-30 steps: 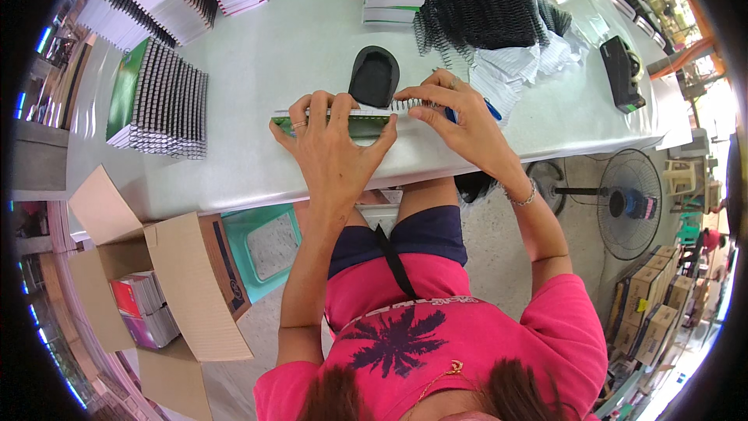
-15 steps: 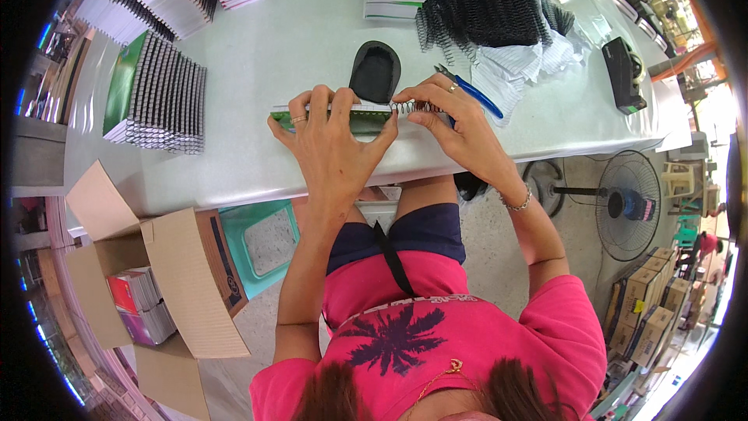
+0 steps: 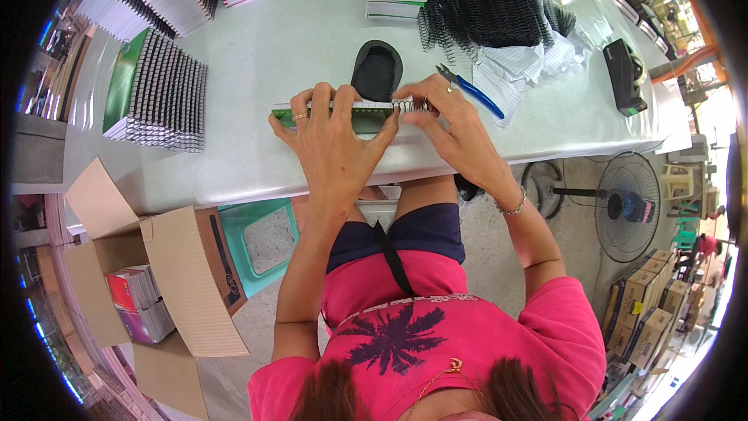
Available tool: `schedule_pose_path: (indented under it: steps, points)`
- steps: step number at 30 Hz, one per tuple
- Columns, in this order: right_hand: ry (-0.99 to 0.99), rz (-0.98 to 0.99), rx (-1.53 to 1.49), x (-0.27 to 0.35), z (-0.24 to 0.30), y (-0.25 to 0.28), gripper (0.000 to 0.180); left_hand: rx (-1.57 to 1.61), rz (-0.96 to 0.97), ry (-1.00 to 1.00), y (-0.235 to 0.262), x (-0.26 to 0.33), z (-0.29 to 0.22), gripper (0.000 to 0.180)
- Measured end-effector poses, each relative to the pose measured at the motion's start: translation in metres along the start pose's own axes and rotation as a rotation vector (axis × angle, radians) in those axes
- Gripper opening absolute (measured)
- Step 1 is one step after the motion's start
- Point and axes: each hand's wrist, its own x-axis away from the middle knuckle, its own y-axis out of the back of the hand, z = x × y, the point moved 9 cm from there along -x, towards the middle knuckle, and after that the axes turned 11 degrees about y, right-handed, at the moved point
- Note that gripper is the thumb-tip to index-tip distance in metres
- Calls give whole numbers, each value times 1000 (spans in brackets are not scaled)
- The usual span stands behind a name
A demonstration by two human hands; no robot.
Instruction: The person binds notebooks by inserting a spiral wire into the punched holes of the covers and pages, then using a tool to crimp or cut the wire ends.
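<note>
A green-covered notebook is held on edge near the table's front, its row of punched holes facing up. My left hand grips it from above, thumb and fingers spread along its length. From the notebook's right end sticks a dark spiral binding coil. My right hand pinches this coil between thumb and fingers. Just beyond the notebook lies a black, hollow, rounded holder. Blue-handled cutting pliers rest beyond my right hand. How far the coil runs inside the holes is hidden by my left fingers.
Bound green notebooks stand stacked at left, with more stacks behind. A pile of black coils lies on paper at the far right, near a tape dispenser. An open carton and a fan stand below table level.
My right hand has shifted slightly left along the coil, and less coil shows beyond the notebook's end. My left hand keeps its grip on the notebook.
</note>
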Motion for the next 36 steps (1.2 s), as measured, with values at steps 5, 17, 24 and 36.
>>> schedule_pose_path:
  steps: [5, 17, 24, 36]
  points:
    - [4, 8, 91, -4, 0, -2, 12, -50, -37, -6, -1, 2, 2, 48]
    - [66, -32, 187, -13, 5, -8, 13, 28, 40, 20, 3, 1, 9, 31]
    - [134, -17, 285, -15, 7, -13, 16, 368, -14, 49, 21, 0, 25, 42]
    - [61, -76, 153, -15, 1, -18, 17, 471, -43, 177, 19, 4, 42, 51]
